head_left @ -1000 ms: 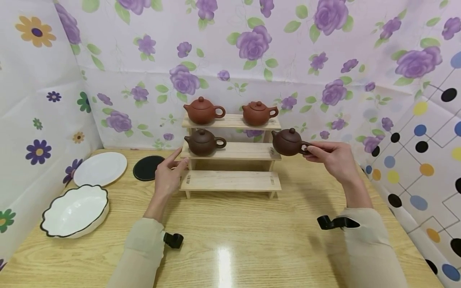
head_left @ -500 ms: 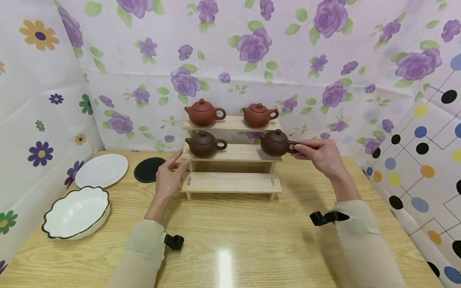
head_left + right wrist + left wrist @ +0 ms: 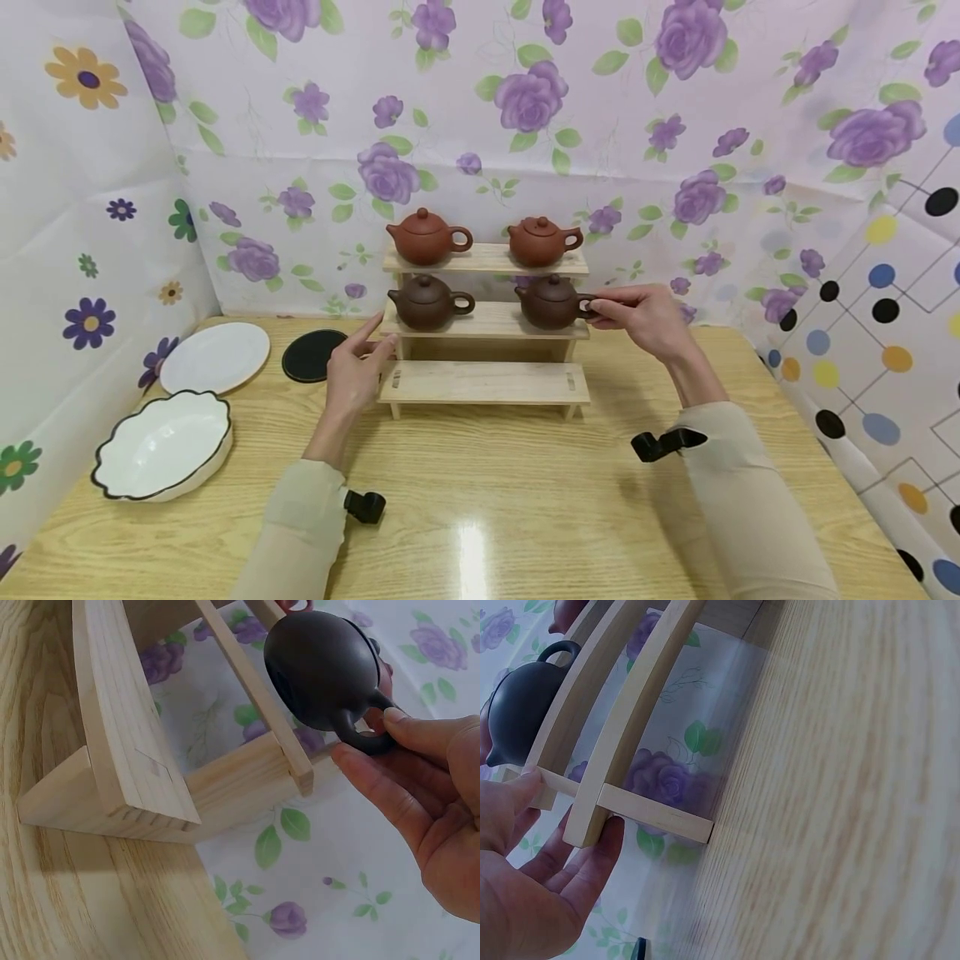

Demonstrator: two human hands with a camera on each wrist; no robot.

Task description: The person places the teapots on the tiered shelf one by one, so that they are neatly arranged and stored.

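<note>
A three-tier wooden display stand (image 3: 487,382) stands on the table. My right hand (image 3: 643,318) pinches the handle of a dark brown teapot (image 3: 551,303) over the right part of the middle tier. In the right wrist view, thumb and fingers hold the handle of this teapot (image 3: 322,671); whether its base touches the wood I cannot tell. My left hand (image 3: 354,367) grips the stand's left end, thumb at the middle tier in the left wrist view. Another dark brown teapot (image 3: 424,303) sits on that tier's left, and two reddish teapots, left (image 3: 422,238) and right (image 3: 540,242), occupy the top tier.
On the left are a white plate (image 3: 215,357), a black round mat (image 3: 311,354) partly behind my left hand, and a white scalloped bowl (image 3: 165,446) with a dark rim. Floral cloth (image 3: 465,100) hangs behind the wood-grain table (image 3: 480,500).
My right hand has carried the dark brown teapot leftward, from beyond the stand's right end to over the middle tier, and slightly lower. The left hand stays at the stand.
</note>
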